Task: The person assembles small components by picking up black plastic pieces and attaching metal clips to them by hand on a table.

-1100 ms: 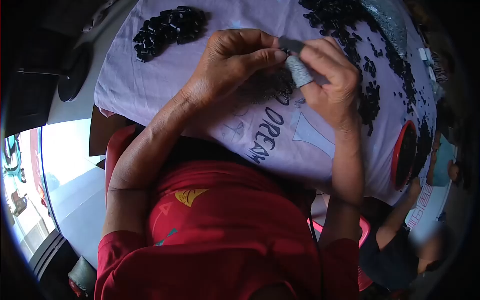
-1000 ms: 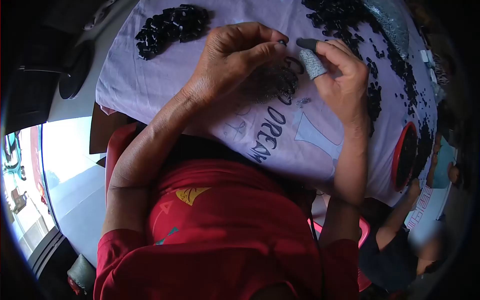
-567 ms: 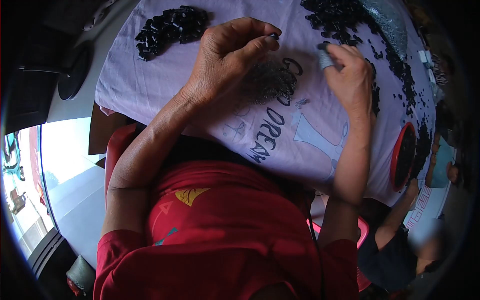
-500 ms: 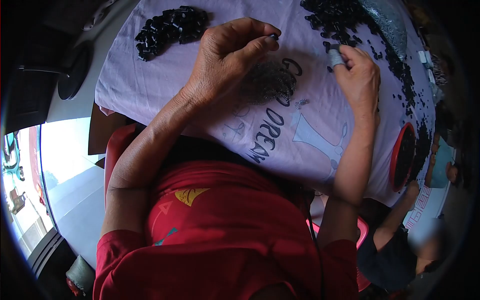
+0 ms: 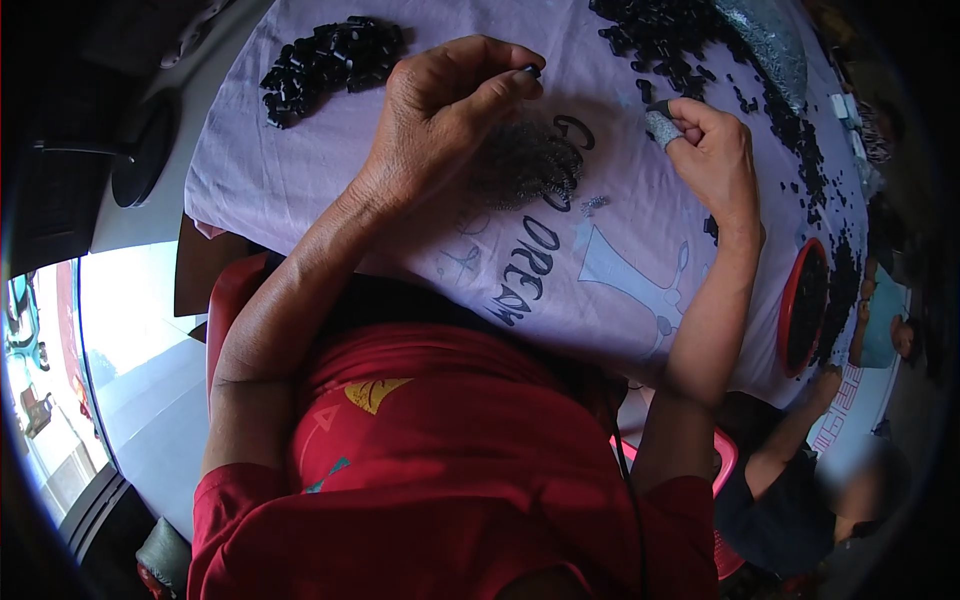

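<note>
Fingertip grip over loose small parts. Our left hand (image 5: 425,125) pinches a small dark piece (image 5: 533,71) above tangled metal coils (image 5: 520,170). Our right hand (image 5: 722,165) has its covered thumb and forefinger drawn together near scattered black pieces (image 5: 665,45); we cannot tell whether anything lies between them. We judge a light, steady pinch best, one end exposed, with the right fingertips kept low to avoid scattering neighbours. Lettering on the cloth (image 5: 420,235) appears to read "GOOD DREAM", partly covered; we see no legible brand.
</note>
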`<action>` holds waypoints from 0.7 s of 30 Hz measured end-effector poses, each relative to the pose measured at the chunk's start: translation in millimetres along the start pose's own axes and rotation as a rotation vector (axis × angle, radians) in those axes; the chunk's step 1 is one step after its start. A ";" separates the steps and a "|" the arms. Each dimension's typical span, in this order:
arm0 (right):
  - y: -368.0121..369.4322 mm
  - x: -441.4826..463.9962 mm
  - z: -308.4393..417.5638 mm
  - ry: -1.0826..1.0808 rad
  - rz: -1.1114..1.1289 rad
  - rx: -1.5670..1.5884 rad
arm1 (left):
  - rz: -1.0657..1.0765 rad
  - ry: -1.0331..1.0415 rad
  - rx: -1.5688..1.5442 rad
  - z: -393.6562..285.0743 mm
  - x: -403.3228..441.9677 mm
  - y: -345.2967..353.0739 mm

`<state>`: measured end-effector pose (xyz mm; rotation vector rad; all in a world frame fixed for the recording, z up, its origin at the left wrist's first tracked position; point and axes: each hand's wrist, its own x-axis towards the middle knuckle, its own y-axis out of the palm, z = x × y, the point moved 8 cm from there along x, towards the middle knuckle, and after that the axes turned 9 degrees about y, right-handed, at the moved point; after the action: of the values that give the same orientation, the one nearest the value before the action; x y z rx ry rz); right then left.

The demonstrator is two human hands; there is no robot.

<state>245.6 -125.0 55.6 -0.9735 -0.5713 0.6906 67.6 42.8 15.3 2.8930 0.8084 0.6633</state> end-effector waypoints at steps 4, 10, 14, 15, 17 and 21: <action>13.1 -12.3 34.8 -0.125 0.284 0.087 | -0.008 -0.010 -0.007 1.0 -0.3 -0.7; 33.3 -26.9 55.4 -0.104 0.459 0.032 | -0.014 -0.027 0.006 0.5 -0.4 -0.7; 37.4 -18.2 50.7 -0.165 0.288 0.076 | 0.009 -0.062 0.006 2.9 -1.6 -0.5; 36.9 -16.2 49.8 -0.196 0.226 0.101 | 0.014 -0.068 0.017 2.1 -1.0 -0.6; 38.7 -14.3 49.8 -0.204 0.211 0.127 | 0.025 -0.084 0.037 0.0 -1.4 -0.4; 34.8 -12.1 46.3 -0.218 0.145 0.140 | -0.004 -0.042 -0.011 3.8 -1.8 -1.2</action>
<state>195.7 -95.4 44.2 -0.8196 -0.6373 0.9618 67.3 43.1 11.0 2.8846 0.8027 0.6019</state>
